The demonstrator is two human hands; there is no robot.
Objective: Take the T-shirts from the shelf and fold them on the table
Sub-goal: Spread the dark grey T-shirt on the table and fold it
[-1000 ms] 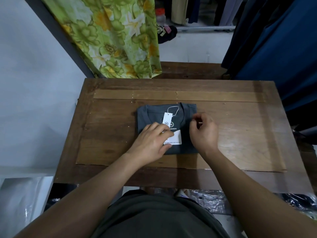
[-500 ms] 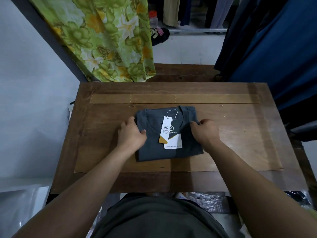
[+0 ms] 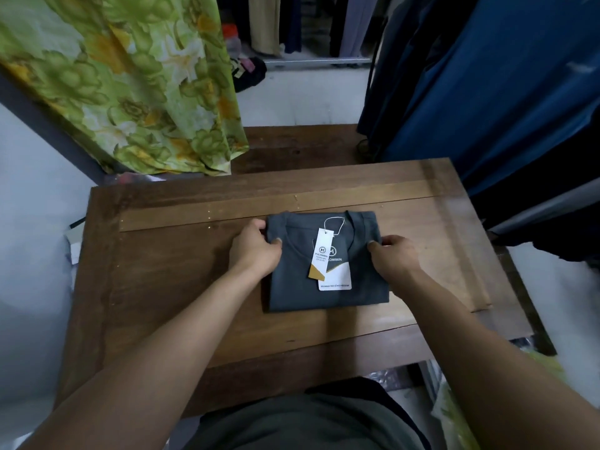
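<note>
A dark grey T-shirt [image 3: 328, 297], folded into a compact rectangle, lies in the middle of the wooden table [image 3: 168, 287]. White hang tags [image 3: 328, 258] on a string rest on its front. My left hand [image 3: 255, 250] pinches the shirt's upper left edge, thumb on top and fingers at the side. My right hand [image 3: 394, 258] pinches the right edge the same way. The shirt lies flat on the table. No shelf is in view.
A green floral cloth [image 3: 130, 82] hangs beyond the table's far left corner. Dark blue garments [image 3: 487, 92] hang along the right side. A pale wall [image 3: 29, 254] runs down the left. Plastic bags [image 3: 454, 401] lie on the floor near the table's near right corner.
My left hand went from the hang tags to the shirt's left edge, then up to its upper corner. My right hand settled on the right edge. Both now pinch the shirt.
</note>
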